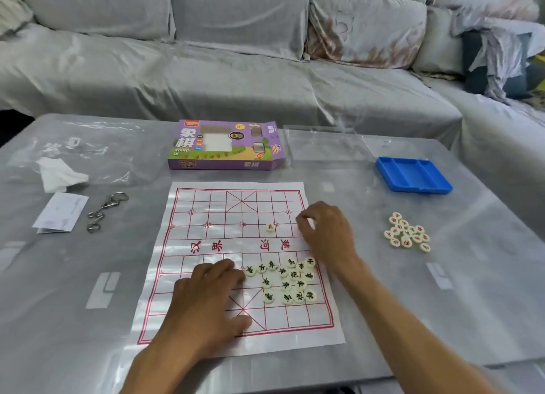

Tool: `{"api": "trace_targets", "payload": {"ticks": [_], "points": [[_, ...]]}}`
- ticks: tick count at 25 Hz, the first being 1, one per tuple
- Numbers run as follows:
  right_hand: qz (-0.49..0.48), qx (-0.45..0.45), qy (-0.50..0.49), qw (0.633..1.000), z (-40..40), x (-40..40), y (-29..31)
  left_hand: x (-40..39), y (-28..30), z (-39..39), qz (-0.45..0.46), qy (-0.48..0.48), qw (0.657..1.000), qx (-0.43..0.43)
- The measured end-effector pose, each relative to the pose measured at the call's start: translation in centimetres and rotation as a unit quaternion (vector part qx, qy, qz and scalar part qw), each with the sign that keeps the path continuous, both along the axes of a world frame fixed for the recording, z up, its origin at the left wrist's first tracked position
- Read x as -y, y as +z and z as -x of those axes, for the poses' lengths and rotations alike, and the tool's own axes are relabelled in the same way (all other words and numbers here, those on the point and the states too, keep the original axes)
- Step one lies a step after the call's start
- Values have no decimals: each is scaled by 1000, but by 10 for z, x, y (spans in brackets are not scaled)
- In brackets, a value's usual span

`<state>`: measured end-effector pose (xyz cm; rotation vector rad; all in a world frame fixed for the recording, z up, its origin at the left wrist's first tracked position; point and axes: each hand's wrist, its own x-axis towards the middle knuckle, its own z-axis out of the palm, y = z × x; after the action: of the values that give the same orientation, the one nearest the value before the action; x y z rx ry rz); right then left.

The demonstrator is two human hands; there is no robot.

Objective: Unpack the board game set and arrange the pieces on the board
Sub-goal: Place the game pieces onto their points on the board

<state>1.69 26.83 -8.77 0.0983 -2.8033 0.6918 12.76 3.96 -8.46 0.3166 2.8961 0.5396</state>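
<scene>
A white paper xiangqi board (206, 237) with red lines lies flat on the table. One red-marked piece (270, 227) stands alone on its far half. Several black-marked pieces (287, 278) lie in a loose heap on the near right part of the board. My left hand (208, 293) rests on the near half, fingers down beside the heap. My right hand (326, 231) hovers at the board's right edge with fingers curled at a spot there; whether a piece sits under the fingertips is hidden. Several red-marked pieces (408, 233) lie in a pile on the table to the right.
The purple game box (224, 145) lies behind the board. A clear plastic lid (321, 142) and a blue tray (413, 175) sit at the back right. At left are a crumpled tissue (60, 173), a folded paper (60, 213) and metal ring puzzles (106, 210). A grey sofa stands behind.
</scene>
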Motion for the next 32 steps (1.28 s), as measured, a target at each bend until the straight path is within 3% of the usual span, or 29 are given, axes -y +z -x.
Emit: {"api": "trace_targets", "payload": {"ticks": [3, 5, 9, 15, 19, 23, 26, 29, 32], "points": [[-61, 42, -213, 974, -5, -95, 11, -1, -3, 2, 0, 4, 1000, 2], [-83, 118, -289, 947, -16, -133, 9, -2, -3, 2, -3, 8, 1000, 3], [-75, 122, -238, 961, -15, -138, -13, -4, -1, 2, -7, 16, 1000, 10], [-10, 112, -240, 964, -22, -117, 10, -4, 3, -2, -13, 8, 1000, 1], [109, -20, -113, 987, -7, -41, 28, -3, 1, -1, -8, 6, 1000, -9], [55, 0, 9, 998, 29, 52, 8, -2, 1, -1, -16, 11, 1000, -17], [-27, 59, 49, 997, 39, 65, -4, -1, 0, -2, -24, 9, 999, -23], [8, 16, 0, 1000, 26, 17, 9, 0, -2, 0, -9, 4, 1000, -18], [-81, 32, -160, 983, 6, -70, 16, -1, -5, 1, -3, 3, 1000, -17]]}}
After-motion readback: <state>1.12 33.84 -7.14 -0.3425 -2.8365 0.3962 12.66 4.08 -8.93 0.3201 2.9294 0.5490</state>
